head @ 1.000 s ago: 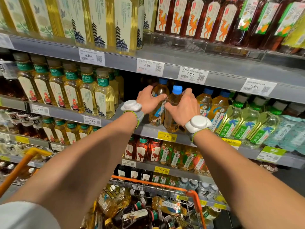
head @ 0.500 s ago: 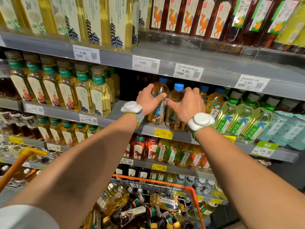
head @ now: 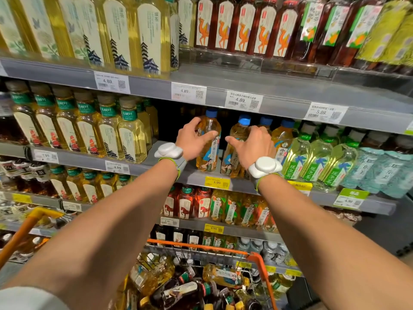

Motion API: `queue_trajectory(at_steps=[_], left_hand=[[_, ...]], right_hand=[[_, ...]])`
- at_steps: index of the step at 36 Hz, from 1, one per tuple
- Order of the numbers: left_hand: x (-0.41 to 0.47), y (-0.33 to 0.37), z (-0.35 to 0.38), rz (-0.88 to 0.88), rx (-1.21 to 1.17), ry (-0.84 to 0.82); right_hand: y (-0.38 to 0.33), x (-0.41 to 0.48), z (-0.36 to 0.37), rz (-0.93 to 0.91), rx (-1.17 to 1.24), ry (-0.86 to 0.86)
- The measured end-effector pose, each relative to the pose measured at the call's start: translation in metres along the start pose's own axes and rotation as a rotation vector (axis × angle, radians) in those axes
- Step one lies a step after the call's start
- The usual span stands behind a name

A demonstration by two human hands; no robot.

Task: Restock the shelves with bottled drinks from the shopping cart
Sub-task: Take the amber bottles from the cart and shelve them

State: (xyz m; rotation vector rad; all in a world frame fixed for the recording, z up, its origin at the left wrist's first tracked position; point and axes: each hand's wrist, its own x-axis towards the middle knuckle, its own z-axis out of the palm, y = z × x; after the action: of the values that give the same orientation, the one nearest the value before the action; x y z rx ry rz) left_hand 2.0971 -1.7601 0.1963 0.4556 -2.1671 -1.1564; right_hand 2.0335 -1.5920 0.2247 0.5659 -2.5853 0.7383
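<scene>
Two amber tea bottles with blue caps stand upright, side by side, on the middle shelf point(head: 196, 176). My left hand point(head: 192, 140) grips the left bottle point(head: 210, 151), thumb across its front and fingers behind it. My right hand point(head: 253, 146) holds the right bottle point(head: 237, 133) at its shoulder, fingers curled over the far side. More blue-capped bottles point(head: 282, 135) of the same kind stand just right of my right hand. Below, the orange-rimmed shopping cart point(head: 257, 256) holds several bottles lying loose, among them a yellow tea bottle point(head: 225, 276).
Pale yellow green-capped bottles point(head: 129, 135) fill the shelf to the left, with a dark gap between them and my left hand. Green-label bottles point(head: 317, 157) stand to the right. The upper shelf edge point(head: 279, 95) with price tags hangs close above the caps.
My hands have drawn apart, and the two bottles that were pressed together now stand with a gap between them. The view has tilted slightly upward.
</scene>
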Motion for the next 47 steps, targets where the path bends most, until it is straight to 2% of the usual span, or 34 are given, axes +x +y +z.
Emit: queue_trajectory(at_steps=[8, 13, 18, 23, 25, 28, 34, 37, 40, 43, 47], left_hand=[[-0.015, 0.005, -0.017, 0.077, -0.061, -0.082], [-0.028, 0.011, -0.021, 0.169, -0.051, -0.044], [-0.02, 0.033, -0.033, 0.194, -0.148, -0.092], [-0.021, 0.047, -0.024, 0.178, -0.147, -0.218], [-0.024, 0.048, -0.017, 0.167, -0.156, -0.217], [-0.029, 0.053, -0.001, 0.179, -0.177, -0.22], [-0.038, 0.076, 0.026, 0.222, -0.154, -0.209], [-0.038, 0.084, 0.041, 0.248, -0.004, -0.207], [-0.039, 0.088, 0.055, 0.329, 0.257, -0.215], [-0.04, 0.095, 0.068, 0.315, 0.511, -0.278], [-0.041, 0.093, 0.083, 0.302, 0.654, -0.272]], right_hand=[[0.0, -0.002, -0.002, -0.013, -0.053, -0.02], [-0.002, -0.003, 0.0, 0.02, -0.002, -0.068], [-0.001, -0.018, 0.001, 0.042, 0.206, -0.006], [0.001, -0.044, 0.001, -0.2, 0.495, -0.077], [0.001, -0.051, 0.004, -0.223, 0.558, -0.101], [0.008, -0.056, 0.001, -0.139, 0.56, -0.088], [0.037, -0.06, -0.01, -0.049, 0.465, 0.091], [0.058, -0.06, -0.016, 0.027, 0.408, 0.162], [0.077, -0.059, -0.025, 0.077, 0.373, 0.216], [0.089, -0.056, -0.033, 0.101, 0.364, 0.282], [0.1, -0.049, -0.041, 0.114, 0.386, 0.305]])
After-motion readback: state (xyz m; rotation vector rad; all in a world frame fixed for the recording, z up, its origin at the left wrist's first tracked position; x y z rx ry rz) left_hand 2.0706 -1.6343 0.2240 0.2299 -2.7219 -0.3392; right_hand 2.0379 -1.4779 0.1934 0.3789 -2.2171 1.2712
